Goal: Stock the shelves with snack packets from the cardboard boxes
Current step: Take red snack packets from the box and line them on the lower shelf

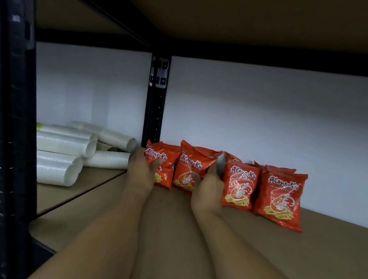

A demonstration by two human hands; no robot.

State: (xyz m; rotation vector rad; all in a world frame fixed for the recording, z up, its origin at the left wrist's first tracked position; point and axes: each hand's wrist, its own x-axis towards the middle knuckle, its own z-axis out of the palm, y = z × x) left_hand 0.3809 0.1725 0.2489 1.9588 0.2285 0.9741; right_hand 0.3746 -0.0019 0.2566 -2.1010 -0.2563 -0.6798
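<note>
Four red-orange snack packets stand in a row at the far edge of the brown shelf [326,252], against the white wall. Each shows a white prawn drawing, yellow sticks and slanted white lettering that reads roughly "Alang-Ku"; the smaller line beneath is too blurred to read. The left hand [141,173] grips the leftmost packet [164,160], fingers curled round it. The right hand [206,192] pinches the second packet [190,165]. Further right stand the third packet [239,187] and fourth packet [281,198].

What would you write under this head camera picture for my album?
Left hand and right hand stand red snack packets on the shelf.
</note>
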